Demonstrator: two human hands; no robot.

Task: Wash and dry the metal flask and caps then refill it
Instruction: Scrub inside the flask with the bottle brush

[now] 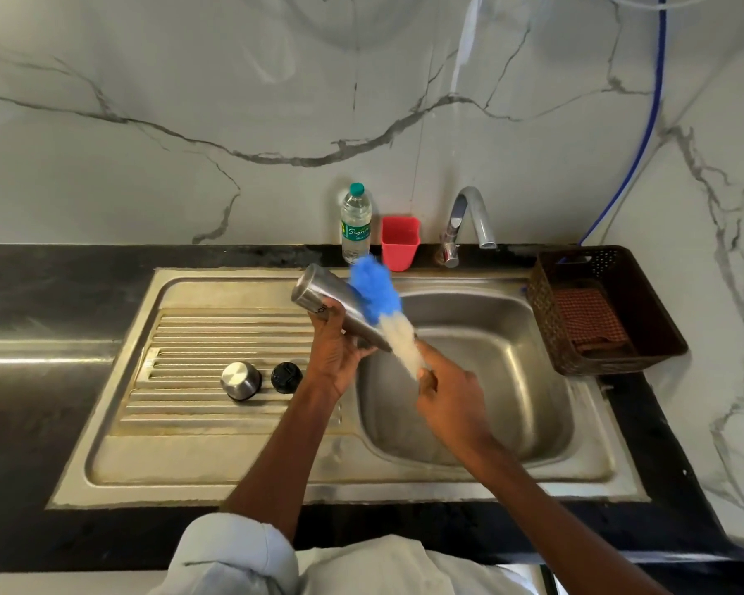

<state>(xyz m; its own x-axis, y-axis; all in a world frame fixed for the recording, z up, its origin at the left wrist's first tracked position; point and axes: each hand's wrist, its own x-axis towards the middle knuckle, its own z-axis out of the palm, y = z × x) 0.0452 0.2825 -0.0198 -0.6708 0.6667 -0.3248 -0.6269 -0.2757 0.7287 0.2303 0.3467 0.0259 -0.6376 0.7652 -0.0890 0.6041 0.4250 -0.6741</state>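
Washing step in hand. Metal flask (pixel 336 304) held tilted over the edge between drainboard (pixel 198 337) and sink basin (pixel 533 405), base up and to the left, gripped by left hand (pixel 333 356), fingers clamped round its body. Right hand (pixel 449 395) pinching the handle of a blue-and-white bottle brush (pixel 381 311), bristles lying against the flask's outer wall, blurred. Steel cap (pixel 241 380) and black inner cap (pixel 286 377) standing on the drainboard, just beside each other. Tap (pixel 469 221) apparently dry. Next, judged: rinse flask, then scrub both caps.
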